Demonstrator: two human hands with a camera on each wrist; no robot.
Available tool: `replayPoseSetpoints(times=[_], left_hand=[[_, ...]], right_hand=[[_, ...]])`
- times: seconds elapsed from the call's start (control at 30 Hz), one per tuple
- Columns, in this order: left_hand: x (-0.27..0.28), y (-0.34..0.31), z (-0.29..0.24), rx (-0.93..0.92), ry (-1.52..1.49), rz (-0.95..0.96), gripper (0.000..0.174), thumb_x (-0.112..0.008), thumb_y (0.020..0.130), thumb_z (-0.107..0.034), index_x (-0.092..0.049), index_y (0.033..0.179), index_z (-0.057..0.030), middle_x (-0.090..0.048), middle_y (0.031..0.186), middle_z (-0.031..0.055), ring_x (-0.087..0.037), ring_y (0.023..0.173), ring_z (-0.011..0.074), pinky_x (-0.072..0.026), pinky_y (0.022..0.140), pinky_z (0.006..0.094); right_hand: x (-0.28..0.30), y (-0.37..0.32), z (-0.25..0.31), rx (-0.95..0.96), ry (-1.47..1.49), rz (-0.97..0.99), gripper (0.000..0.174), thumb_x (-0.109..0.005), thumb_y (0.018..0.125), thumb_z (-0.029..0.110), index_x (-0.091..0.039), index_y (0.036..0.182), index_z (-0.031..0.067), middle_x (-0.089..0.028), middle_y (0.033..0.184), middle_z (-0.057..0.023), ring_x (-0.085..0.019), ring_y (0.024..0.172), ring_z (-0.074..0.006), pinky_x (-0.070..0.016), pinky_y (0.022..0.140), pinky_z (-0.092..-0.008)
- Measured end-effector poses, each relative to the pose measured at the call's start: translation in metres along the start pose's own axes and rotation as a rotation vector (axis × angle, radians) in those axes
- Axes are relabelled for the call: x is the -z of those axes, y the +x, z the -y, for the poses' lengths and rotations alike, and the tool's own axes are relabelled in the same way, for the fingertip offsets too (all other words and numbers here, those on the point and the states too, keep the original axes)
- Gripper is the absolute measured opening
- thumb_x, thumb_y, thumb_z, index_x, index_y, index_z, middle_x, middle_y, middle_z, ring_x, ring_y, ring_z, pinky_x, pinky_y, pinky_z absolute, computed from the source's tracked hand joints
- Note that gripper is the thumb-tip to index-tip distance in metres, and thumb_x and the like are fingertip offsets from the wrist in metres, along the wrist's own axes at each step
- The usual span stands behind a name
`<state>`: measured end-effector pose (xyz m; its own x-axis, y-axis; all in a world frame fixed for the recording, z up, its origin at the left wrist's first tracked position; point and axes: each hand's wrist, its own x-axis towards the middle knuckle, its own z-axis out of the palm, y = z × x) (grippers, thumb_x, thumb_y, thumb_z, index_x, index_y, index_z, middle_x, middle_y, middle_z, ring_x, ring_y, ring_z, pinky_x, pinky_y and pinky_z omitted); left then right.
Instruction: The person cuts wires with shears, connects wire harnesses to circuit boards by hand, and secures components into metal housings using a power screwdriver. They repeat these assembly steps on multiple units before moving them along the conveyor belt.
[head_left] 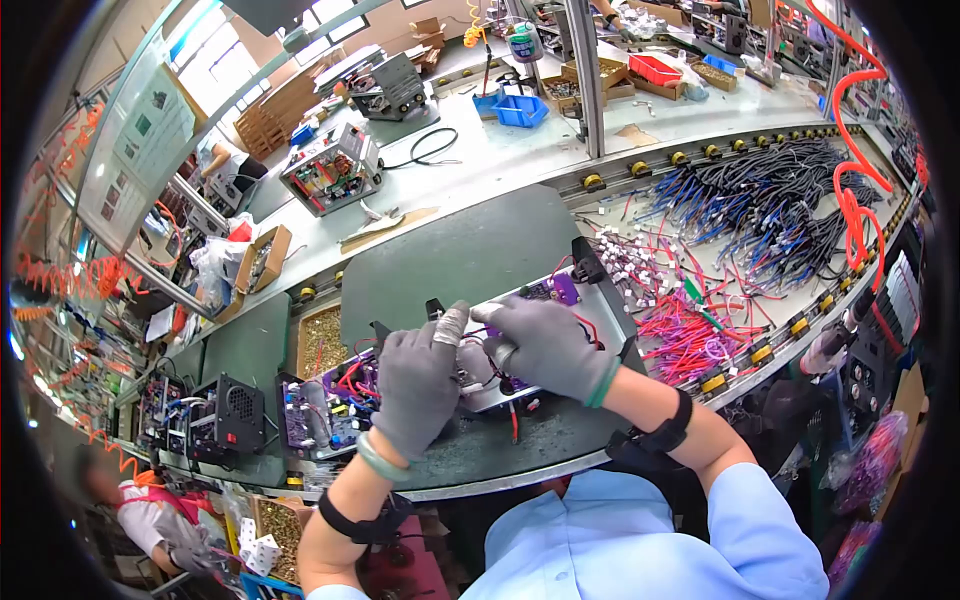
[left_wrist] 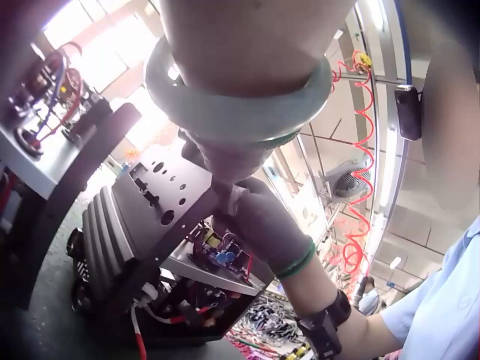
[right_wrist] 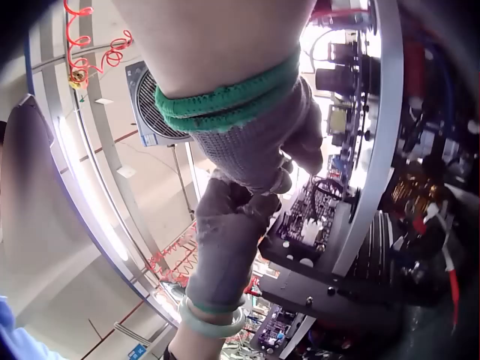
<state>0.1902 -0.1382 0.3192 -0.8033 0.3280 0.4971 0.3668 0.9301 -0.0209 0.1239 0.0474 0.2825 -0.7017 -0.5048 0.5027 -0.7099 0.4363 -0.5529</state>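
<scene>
Both hands wear grey gloves and work close together over an open electronics chassis (head_left: 606, 312) with purple circuit boards, wires and black end pieces. My left hand (head_left: 418, 385) is over the chassis's left part, its index finger reaching up. From the right comes my right hand (head_left: 560, 345), with its fingertips meeting the left hand's. In the left wrist view, a black panel with round cutouts (left_wrist: 161, 191) stands right by both hands. The right wrist view has the curled fingers of the right hand (right_wrist: 259, 154) against the left hand (right_wrist: 229, 232). What the fingertips hold, I cannot tell.
A dark green mat (head_left: 470, 250) lies under the chassis. To the right are piles of red wires (head_left: 690, 335) and black-blue cables (head_left: 770, 200). More units (head_left: 230, 415) stand at the left, near a tray of small metal parts (head_left: 322, 342). A coiled red hose (head_left: 855, 215) hangs at the right.
</scene>
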Motion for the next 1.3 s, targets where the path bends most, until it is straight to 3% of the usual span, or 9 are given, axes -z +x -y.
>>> replayPoseSetpoints(times=[0.17, 0.27, 0.47, 0.53, 0.57, 0.63, 0.7, 0.77, 1.3], left_hand=[[-0.011, -0.006, 0.004, 0.003, -0.082, -0.161, 0.051, -0.062, 0.08, 0.002, -0.059, 0.131, -0.0025, -0.068, 0.09, 0.0129, -0.067, 0.083, 0.031, -0.05, 0.08, 0.0428], [-0.013, -0.007, 0.01, -0.03, -0.057, -0.205, 0.051, -0.063, 0.079, 0.002, -0.059, 0.13, -0.0021, -0.068, 0.091, 0.0129, -0.067, 0.083, 0.0313, -0.0503, 0.08, 0.0429], [-0.017, -0.008, 0.011, 0.067, -0.055, -0.252, 0.054, -0.071, 0.08, 0.0, -0.057, 0.133, -0.0022, -0.07, 0.106, 0.0172, -0.069, 0.096, 0.0341, -0.0539, 0.085, 0.0398], [-0.029, -0.019, 0.014, 0.326, -0.196, -0.182, 0.06, -0.072, 0.083, -0.017, -0.052, 0.138, -0.0028, -0.071, 0.105, 0.0193, -0.069, 0.099, 0.0391, -0.0531, 0.09, 0.0448], [-0.026, -0.016, 0.013, 0.32, -0.198, -0.184, 0.06, -0.072, 0.083, -0.017, -0.052, 0.138, -0.0028, -0.071, 0.105, 0.0193, -0.069, 0.099, 0.0391, -0.0531, 0.09, 0.0448], [-0.014, -0.007, 0.008, 0.694, -0.283, 0.369, 0.072, -0.068, 0.09, -0.037, -0.04, 0.147, -0.0024, -0.071, 0.108, 0.0226, -0.069, 0.102, 0.0423, -0.0525, 0.094, 0.0453], [-0.012, -0.005, 0.01, 0.681, -0.306, 0.421, 0.075, -0.057, 0.096, -0.045, -0.032, 0.15, -0.0003, -0.07, 0.109, 0.0263, -0.069, 0.102, 0.0444, -0.0514, 0.095, 0.0472], [-0.019, -0.004, 0.011, 0.776, -0.312, 0.592, 0.061, -0.055, 0.099, -0.043, -0.045, 0.142, -0.0027, -0.068, 0.114, 0.0276, -0.065, 0.111, 0.0445, -0.0474, 0.099, 0.0482], [-0.011, 0.001, 0.004, 0.737, -0.311, 0.549, 0.055, -0.052, 0.1, -0.04, -0.045, 0.138, -0.0007, -0.069, 0.099, 0.0274, -0.068, 0.099, 0.0449, -0.0499, 0.088, 0.0529]], right_hand=[[-0.026, 0.019, 0.016, -0.09, 0.032, 0.11, 0.023, -0.065, 0.087, 0.025, -0.07, 0.105, 0.0111, -0.07, 0.093, -0.0119, -0.07, 0.088, -0.0344, -0.0551, 0.078, -0.0467], [-0.023, 0.03, 0.016, -0.125, 0.065, 0.152, 0.02, -0.063, 0.088, 0.026, -0.067, 0.095, 0.0081, -0.069, 0.09, -0.0156, -0.069, 0.089, -0.0377, -0.0548, 0.079, -0.049], [-0.031, 0.046, 0.005, -0.116, -0.178, 0.094, 0.013, -0.065, 0.087, 0.022, -0.071, 0.093, 0.0132, -0.069, 0.085, -0.0114, -0.071, 0.085, -0.0319, -0.0558, 0.075, -0.0453], [-0.05, 0.049, -0.015, -0.154, -0.257, 0.128, 0.011, -0.065, 0.086, 0.021, -0.071, 0.091, 0.0138, -0.069, 0.086, -0.0107, -0.071, 0.085, -0.0308, -0.0559, 0.075, -0.0453], [-0.052, 0.052, -0.018, -0.184, -0.34, 0.161, 0.01, -0.064, 0.085, 0.02, -0.072, 0.089, 0.0143, -0.069, 0.086, -0.0099, -0.071, 0.085, -0.0298, -0.056, 0.075, -0.0454], [-0.054, 0.049, -0.018, -0.055, -0.387, 0.146, 0.009, -0.067, 0.082, 0.018, -0.073, 0.087, 0.0127, -0.071, 0.091, -0.0096, -0.073, 0.087, -0.0282, -0.0579, 0.074, -0.0415], [-0.054, 0.046, -0.016, 0.012, -0.363, 0.104, 0.009, -0.068, 0.08, 0.016, -0.072, 0.087, 0.0128, -0.069, 0.091, -0.009, -0.072, 0.088, -0.0272, -0.0573, 0.078, -0.0403], [-0.053, 0.045, -0.016, 0.01, -0.379, 0.122, 0.008, -0.069, 0.08, 0.015, -0.072, 0.086, 0.013, -0.068, 0.09, -0.0078, -0.071, 0.089, -0.0263, -0.0566, 0.08, -0.0388], [-0.059, 0.046, -0.014, 0.097, -0.325, 0.076, 0.009, -0.069, 0.073, 0.012, -0.069, 0.082, 0.0109, -0.066, 0.081, -0.0081, -0.07, 0.081, -0.0285, -0.0553, 0.072, -0.042]])
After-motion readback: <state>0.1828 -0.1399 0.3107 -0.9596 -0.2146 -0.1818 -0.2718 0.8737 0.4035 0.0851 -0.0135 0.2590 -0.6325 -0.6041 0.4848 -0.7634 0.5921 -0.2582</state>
